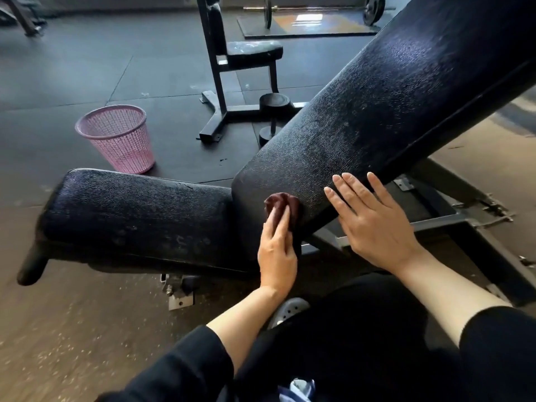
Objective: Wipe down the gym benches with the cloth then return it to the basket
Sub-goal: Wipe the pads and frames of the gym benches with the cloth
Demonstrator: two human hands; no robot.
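A black adjustable gym bench fills the middle of the view: its inclined back pad point(377, 111) rises to the upper right and its flat seat pad point(136, 210) lies at the left. A dark maroon cloth point(282, 203) is bunched against the lower end of the back pad. My left hand point(277, 248) presses the cloth onto the pad with fairly straight fingers. My right hand point(374, 221) lies flat and open on the near edge of the back pad. A pink mesh basket point(119, 137) stands on the floor behind the seat pad.
A second black bench with an upright frame point(240, 53) stands further back on the dark rubber floor. A barbell with plates point(374, 8) lies on a platform at the far end. The bench's metal base point(464, 221) extends to the right near my knees.
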